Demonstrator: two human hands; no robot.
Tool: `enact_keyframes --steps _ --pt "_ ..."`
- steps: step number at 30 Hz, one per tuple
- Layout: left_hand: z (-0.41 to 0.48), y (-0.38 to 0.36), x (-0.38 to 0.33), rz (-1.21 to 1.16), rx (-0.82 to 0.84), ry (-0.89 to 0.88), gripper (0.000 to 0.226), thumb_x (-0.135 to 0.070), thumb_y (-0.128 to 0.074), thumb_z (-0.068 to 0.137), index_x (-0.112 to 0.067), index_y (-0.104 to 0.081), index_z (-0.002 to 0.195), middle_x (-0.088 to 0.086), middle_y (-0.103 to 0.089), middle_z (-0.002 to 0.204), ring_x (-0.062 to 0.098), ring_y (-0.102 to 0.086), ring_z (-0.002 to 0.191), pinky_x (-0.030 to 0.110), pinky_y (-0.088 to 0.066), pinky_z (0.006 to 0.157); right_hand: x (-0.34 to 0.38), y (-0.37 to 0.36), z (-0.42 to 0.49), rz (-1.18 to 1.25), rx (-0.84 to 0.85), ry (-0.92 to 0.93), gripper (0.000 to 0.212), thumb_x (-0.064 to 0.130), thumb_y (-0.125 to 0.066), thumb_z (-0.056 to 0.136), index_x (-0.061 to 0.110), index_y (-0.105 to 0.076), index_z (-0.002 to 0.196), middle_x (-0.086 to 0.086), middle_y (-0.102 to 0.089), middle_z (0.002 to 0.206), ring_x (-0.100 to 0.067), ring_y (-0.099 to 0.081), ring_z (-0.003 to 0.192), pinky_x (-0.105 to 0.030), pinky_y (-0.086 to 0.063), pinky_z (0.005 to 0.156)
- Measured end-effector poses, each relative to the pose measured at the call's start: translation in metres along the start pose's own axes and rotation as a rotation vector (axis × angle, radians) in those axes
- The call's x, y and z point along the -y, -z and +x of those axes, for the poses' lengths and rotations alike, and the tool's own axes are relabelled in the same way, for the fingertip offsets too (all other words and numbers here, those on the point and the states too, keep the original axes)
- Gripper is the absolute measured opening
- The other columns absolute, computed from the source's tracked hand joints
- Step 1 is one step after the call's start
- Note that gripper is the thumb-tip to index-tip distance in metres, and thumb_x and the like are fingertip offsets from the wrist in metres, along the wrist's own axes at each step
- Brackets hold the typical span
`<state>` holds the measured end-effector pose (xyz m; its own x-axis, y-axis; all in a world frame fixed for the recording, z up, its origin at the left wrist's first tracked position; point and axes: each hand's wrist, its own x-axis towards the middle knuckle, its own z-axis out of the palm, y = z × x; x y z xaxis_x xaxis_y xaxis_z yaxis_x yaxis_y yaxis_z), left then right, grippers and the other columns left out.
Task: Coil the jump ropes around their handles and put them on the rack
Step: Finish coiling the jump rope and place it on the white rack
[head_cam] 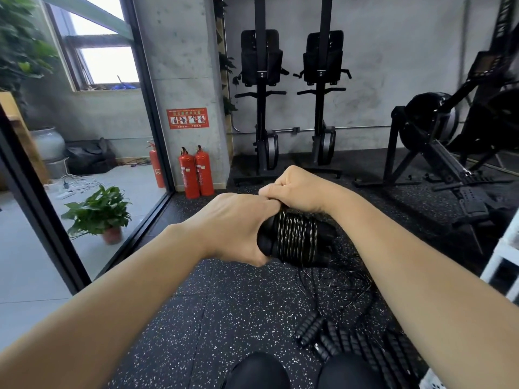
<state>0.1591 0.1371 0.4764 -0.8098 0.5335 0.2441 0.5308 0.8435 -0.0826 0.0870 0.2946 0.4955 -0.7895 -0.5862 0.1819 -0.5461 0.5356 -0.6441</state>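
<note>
A black jump rope (295,238) is wound in tight turns round its paired black handles, held at chest height over the speckled floor. My left hand (233,226) grips the left end of the handles. My right hand (297,186) is curled above the coil and pinches the rope at its top; the rope's end is hidden under the fingers. On the floor below lie more jump ropes (342,293) in a loose tangle, with ribbed black handles (311,331) near my knees.
A white rack (502,262) edge shows at the right. Rowing machines (438,153) stand at the back and right. Two red fire extinguishers (196,171) stand by the concrete pillar, and a potted plant (98,211) sits behind the glass wall at the left.
</note>
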Motion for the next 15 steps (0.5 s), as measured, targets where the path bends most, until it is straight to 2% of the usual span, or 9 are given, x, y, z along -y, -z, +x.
enact_keyframes --steps 2,3,4,5,7,9,11,13,15 --pt "0.000 0.000 -0.001 -0.036 -0.019 -0.010 0.035 -0.046 -0.067 0.065 -0.028 -0.041 0.079 -0.007 -0.054 0.074 0.017 -0.056 0.069 0.036 -0.049 0.060 -0.007 0.001 0.000 0.075 0.040 -0.031 0.054 0.033 -0.058 0.094 0.011 -0.050 0.045 0.007 -0.032 0.040 -0.006 -0.026 0.037 -0.021 -0.026 0.044" --pt "0.001 0.000 -0.002 -0.055 -0.026 -0.011 0.034 -0.045 -0.067 0.065 -0.028 -0.041 0.079 -0.007 -0.054 0.074 0.017 -0.056 0.069 0.036 -0.048 0.060 -0.009 0.001 -0.001 0.093 0.061 -0.053 0.051 0.037 -0.057 0.093 0.000 -0.061 0.057 0.004 -0.041 0.043 -0.006 -0.030 0.039 -0.020 -0.028 0.045" --pt "0.001 0.002 -0.003 -0.076 -0.035 -0.011 0.033 -0.043 -0.067 0.064 -0.027 -0.042 0.079 -0.007 -0.054 0.074 0.016 -0.055 0.069 0.036 -0.048 0.059 -0.012 0.000 -0.001 0.110 0.077 -0.069 0.056 0.042 -0.057 0.090 -0.011 -0.066 0.078 -0.002 -0.053 0.051 -0.005 -0.036 0.043 -0.019 -0.032 0.047" --pt "0.001 0.003 -0.004 -0.098 -0.044 -0.009 0.032 -0.042 -0.065 0.062 -0.026 -0.043 0.079 -0.007 -0.054 0.073 0.015 -0.055 0.068 0.035 -0.047 0.058 -0.017 -0.001 -0.001 0.134 0.083 -0.086 0.063 0.045 -0.056 0.089 -0.017 -0.062 0.095 -0.008 -0.060 0.060 -0.004 -0.039 0.044 -0.017 -0.034 0.048" --pt "0.002 0.004 -0.006 -0.127 -0.060 -0.005 0.031 -0.042 -0.063 0.060 -0.025 -0.046 0.079 -0.007 -0.053 0.073 0.013 -0.054 0.069 0.034 -0.047 0.058 -0.022 -0.001 -0.003 0.158 0.075 -0.122 0.059 0.039 -0.054 0.093 -0.018 -0.060 0.104 -0.006 -0.055 0.058 -0.001 -0.035 0.037 -0.013 -0.032 0.042" --pt "0.003 0.003 -0.008 -0.156 -0.074 -0.010 0.032 -0.042 -0.064 0.059 -0.024 -0.047 0.080 -0.007 -0.053 0.074 0.013 -0.054 0.070 0.037 -0.048 0.060 -0.026 -0.001 -0.005 0.186 0.105 -0.160 0.051 0.034 -0.051 0.098 -0.014 -0.065 0.085 0.007 -0.048 0.044 0.000 -0.034 0.033 -0.012 -0.031 0.039" --pt "0.004 0.000 -0.010 -0.200 -0.086 0.006 0.032 -0.040 -0.067 0.060 -0.024 -0.046 0.078 -0.007 -0.054 0.074 0.012 -0.054 0.070 0.037 -0.048 0.061 -0.031 -0.003 -0.008 0.249 0.140 -0.174 0.048 0.030 -0.049 0.100 0.007 -0.053 0.058 0.012 -0.044 0.040 0.000 -0.037 0.035 -0.013 -0.032 0.040" --pt "0.004 -0.003 -0.012 -0.241 -0.099 0.046 0.033 -0.037 -0.073 0.061 -0.024 -0.046 0.076 -0.007 -0.054 0.072 0.011 -0.054 0.069 0.035 -0.047 0.060 -0.035 -0.006 -0.013 0.346 0.149 -0.174 0.050 0.025 -0.046 0.101 0.015 -0.048 0.052 0.013 -0.043 0.040 0.000 -0.038 0.035 -0.013 -0.031 0.040" --pt "0.005 -0.006 -0.014 -0.259 -0.105 0.077 0.035 -0.038 -0.075 0.062 -0.026 -0.044 0.073 -0.009 -0.052 0.070 0.008 -0.052 0.067 0.031 -0.043 0.058 -0.035 -0.010 -0.020 0.454 0.119 -0.171 0.059 0.016 -0.041 0.103 0.017 -0.055 0.045 0.012 -0.045 0.038 0.001 -0.041 0.034 -0.012 -0.033 0.040"
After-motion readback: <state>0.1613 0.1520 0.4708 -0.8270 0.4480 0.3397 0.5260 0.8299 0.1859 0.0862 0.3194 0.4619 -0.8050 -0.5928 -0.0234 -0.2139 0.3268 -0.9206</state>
